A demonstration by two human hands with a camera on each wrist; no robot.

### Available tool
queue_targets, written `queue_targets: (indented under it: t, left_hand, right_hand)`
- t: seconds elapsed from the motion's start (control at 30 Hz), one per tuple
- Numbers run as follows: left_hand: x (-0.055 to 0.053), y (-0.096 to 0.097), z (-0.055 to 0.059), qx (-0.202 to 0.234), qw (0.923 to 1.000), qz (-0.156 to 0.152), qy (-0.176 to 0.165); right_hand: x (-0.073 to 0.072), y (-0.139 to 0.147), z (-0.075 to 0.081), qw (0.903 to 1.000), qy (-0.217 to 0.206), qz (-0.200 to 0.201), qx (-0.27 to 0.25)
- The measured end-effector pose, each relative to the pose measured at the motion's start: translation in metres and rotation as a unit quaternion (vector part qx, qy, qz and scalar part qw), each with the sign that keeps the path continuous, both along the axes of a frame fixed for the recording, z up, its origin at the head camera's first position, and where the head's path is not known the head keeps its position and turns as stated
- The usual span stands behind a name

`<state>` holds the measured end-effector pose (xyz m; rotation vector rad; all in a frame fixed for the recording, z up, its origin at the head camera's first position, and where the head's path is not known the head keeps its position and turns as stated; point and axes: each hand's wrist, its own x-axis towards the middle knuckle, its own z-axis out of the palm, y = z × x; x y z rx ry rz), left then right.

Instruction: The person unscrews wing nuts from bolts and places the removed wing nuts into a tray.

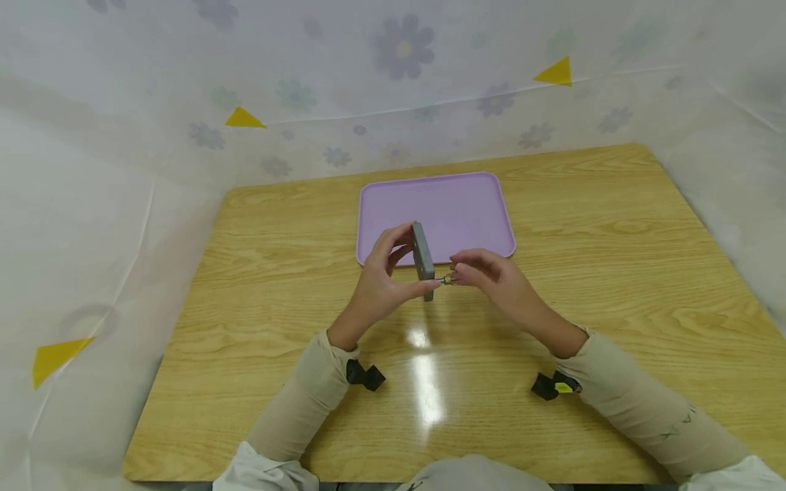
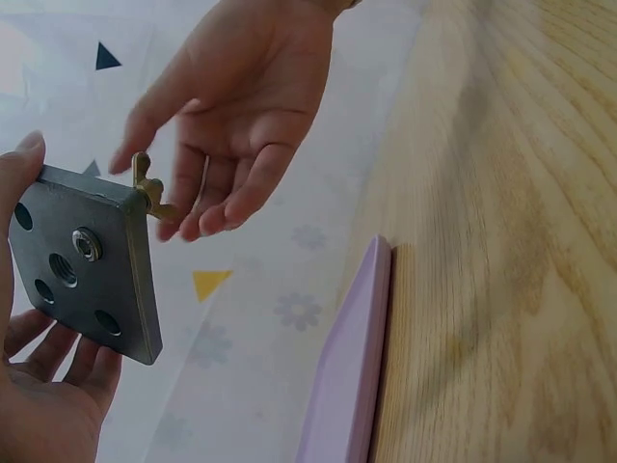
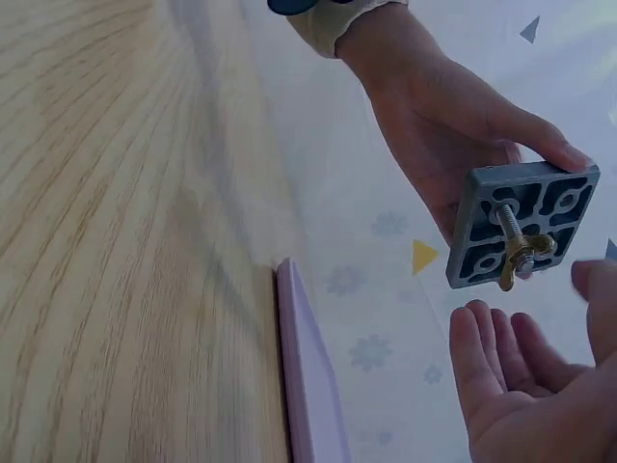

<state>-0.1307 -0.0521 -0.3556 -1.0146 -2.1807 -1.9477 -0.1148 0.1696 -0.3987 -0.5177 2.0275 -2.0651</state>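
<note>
We hold gray plate (image 1: 422, 251) in left grip (image 1: 377, 281), pinched by opposite edges, raised above tabletop (image 1: 276, 273). From plate's ribbed face, bolt (image 3: 508, 221) sticks out, long axis pointing sideways toward right grip (image 1: 503, 286). Brass wing nut (image 3: 522, 253) sits near bolt's outer end, so right grip is on nut's side. Right grip loosely spread, holding nothing, fingertips just beside nut. Purple tray (image 1: 430, 185) lies flat beyond us; part behind plate and left grip hidden, contents there we cannot tell.
</note>
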Motion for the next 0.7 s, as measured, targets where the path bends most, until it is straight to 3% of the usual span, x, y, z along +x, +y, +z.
queue_targets:
  t: [0.13,0.3,0.57,0.7]
  left_hand:
    - [0.0001,-0.0002,0.0004,0.0,1.0,0.002,-0.002]
    - [-0.0001,-0.0005,0.0004,-0.002,1.0,0.003,-0.003]
    - [0.0004,-0.0012,0.0006,-0.005,1.0,0.0,-0.001]
    - [0.0006,-0.0014,0.0001,-0.006,1.0,-0.001,-0.005]
  right_hand:
    - [-0.0025,0.0024,0.0001,0.9936,-0.105,-0.007,-0.041]
    - [-0.0036,0.0031,0.001,0.9729,-0.202,0.024,-0.109]
    - [-0.0021,-0.0005,0.0017,0.9704,-0.207,0.041,-0.118]
    - [-0.0003,-0.0026,0.0009,0.9803,-0.172,0.034,-0.09]
